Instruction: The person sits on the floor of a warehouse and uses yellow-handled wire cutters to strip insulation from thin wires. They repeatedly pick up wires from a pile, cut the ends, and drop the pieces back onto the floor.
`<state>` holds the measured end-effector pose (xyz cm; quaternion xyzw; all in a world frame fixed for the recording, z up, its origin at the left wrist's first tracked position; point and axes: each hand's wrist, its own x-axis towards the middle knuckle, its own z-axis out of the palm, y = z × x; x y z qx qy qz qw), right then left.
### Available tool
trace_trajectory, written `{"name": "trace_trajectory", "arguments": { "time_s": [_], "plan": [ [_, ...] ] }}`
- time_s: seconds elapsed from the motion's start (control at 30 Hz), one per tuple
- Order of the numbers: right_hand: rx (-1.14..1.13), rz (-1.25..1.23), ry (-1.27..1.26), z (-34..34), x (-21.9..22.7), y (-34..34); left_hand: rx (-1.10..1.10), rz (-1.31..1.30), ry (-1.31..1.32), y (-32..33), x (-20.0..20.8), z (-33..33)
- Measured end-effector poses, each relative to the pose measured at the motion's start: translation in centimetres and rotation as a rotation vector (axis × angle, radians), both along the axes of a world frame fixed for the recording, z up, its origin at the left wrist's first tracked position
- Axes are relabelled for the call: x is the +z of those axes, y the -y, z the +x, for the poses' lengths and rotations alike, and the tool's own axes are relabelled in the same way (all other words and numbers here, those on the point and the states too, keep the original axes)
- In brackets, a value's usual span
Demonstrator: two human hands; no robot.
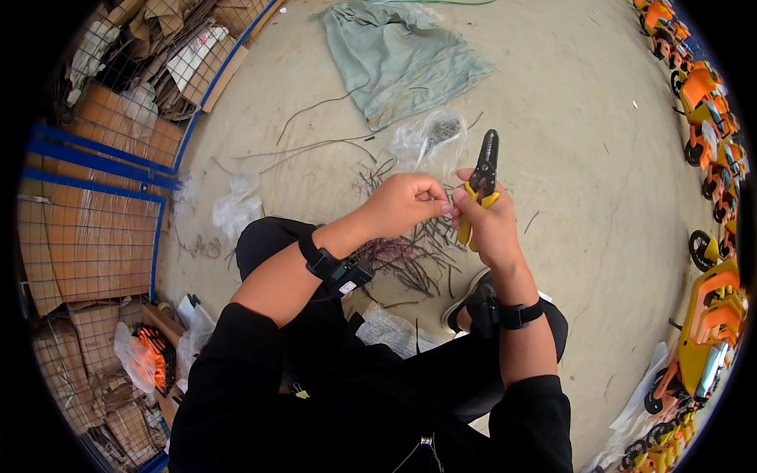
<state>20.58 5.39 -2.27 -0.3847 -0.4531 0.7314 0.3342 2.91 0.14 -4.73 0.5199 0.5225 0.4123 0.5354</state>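
Note:
My right hand point(495, 225) is closed round a pair of wire strippers point(488, 162) with black jaws and yellow handles; the jaws point away from me. My left hand point(400, 206) is closed in a pinch, its fingertips meeting the right hand's thumb and fingers. Whatever lies between those fingertips is too small to make out. Below both hands, on the floor between my legs, lies a loose pile of short dark wires point(422, 272) with some reddish strands. Just beyond them rests a clear plastic bag point(414, 146) holding small dark bits.
A grey-green cloth sack point(394, 67) lies on the floor ahead, near long thin wires point(315, 146). At left stands a blue-framed mesh cage point(102, 162) filled with cardboard. Rows of orange and yellow small wheeled vehicles point(710, 315) line the right. Bubble wrap point(390, 331) lies by my legs.

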Motion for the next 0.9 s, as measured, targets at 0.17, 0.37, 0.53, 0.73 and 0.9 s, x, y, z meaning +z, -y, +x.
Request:
{"name": "trace_trajectory", "arguments": {
  "time_s": [0.17,0.37,0.53,0.73,0.9],
  "plan": [
    [-0.063,0.045,0.011,-0.4,0.1,-0.2,0.112,0.057,0.019,0.1,-0.5,-0.2],
    [-0.182,0.082,0.174,-0.3,-4.4,-5.2,0.279,0.05,0.082,-0.2,1.5,-3.0],
    [-0.261,0.071,0.348,-3.7,-13.1,-13.1,0.352,-0.082,0.059,1.8,4.4,-5.2],
    [-0.21,0.131,0.63,-9.4,-22.7,-21.0,0.424,-0.151,0.079,4.2,5.8,-8.0],
    [-0.209,0.18,0.739,-9.0,-27.9,-24.2,0.414,-0.245,0.198,4.2,6.6,-9.0]
  ]
}}
